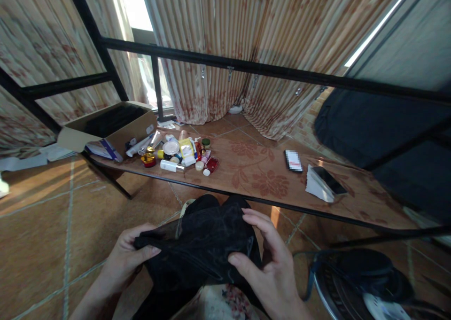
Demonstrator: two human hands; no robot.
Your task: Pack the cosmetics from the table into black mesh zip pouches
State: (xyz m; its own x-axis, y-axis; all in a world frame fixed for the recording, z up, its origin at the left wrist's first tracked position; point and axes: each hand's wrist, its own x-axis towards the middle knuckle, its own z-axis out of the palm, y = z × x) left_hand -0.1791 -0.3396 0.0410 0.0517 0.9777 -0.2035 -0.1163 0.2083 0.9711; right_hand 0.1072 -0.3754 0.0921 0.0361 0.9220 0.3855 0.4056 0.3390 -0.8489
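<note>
A thin, dark, see-through piece of black fabric (pixel 207 245) lies spread over my lap. My left hand (pixel 136 252) is closed on its left end, pinching a fold between thumb and fingers. At the fabric's right side, my right hand (pixel 268 259) has its thumb and fingers apart. The fingertips touch or hover just over the cloth; which of the two I cannot tell. Beneath the fabric are my knees in dark clothing, and part of a floral garment (pixel 225 301) shows below it.
A low bench (pixel 246 169) with brown flowered cloth stands ahead. On it are a cardboard box (pixel 137 127) with dark contents, several cosmetics (pixel 172 148), a phone (pixel 293 161) and a second phone (pixel 329 180) on a white stand. A black bar (pixel 211 59) crosses above; a round appliance (pixel 366 273) sits right.
</note>
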